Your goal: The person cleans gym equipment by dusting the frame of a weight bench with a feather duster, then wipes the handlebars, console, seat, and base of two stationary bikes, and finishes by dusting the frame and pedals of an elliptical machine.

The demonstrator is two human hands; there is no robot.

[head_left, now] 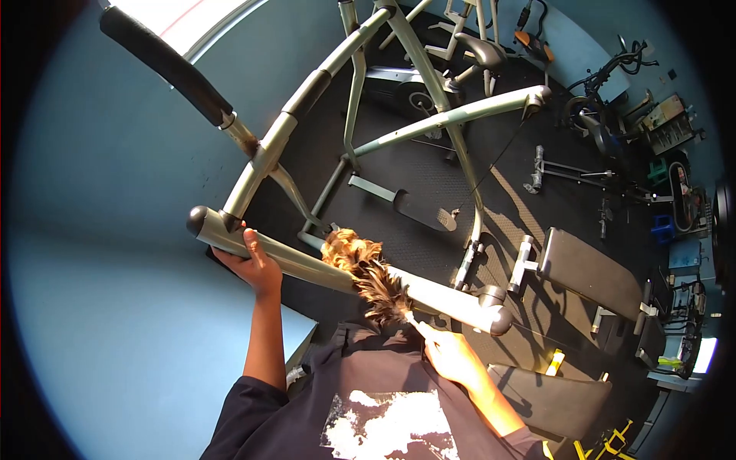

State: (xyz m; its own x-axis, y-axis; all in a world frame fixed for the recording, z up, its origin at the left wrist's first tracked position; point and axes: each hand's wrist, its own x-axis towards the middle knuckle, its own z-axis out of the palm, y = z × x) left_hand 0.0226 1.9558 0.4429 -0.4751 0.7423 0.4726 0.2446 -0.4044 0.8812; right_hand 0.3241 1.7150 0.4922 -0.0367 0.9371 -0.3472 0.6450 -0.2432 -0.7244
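Observation:
A feather duster [379, 291] with brown and golden feathers lies against the pale metal tube [307, 267] of an exercise machine. Its feathers cover the middle of the tube. My right hand [452, 356] is closed round the duster's light handle, close to the front of my dark shirt. At the tube's left end, near its black cap [198, 220], my left hand [257, 267] grips the tube, thumb on the near side and the other fingers partly hidden. A second dark cap [501, 320] closes the right end of the tube.
The machine's frame [264, 153] rises ahead, with a black foam handle [165, 65] near the blue wall [115, 199]. Padded benches [590, 274] stand to the right on black rubber flooring [399, 230]. Exercise bikes and several other machines line the far side.

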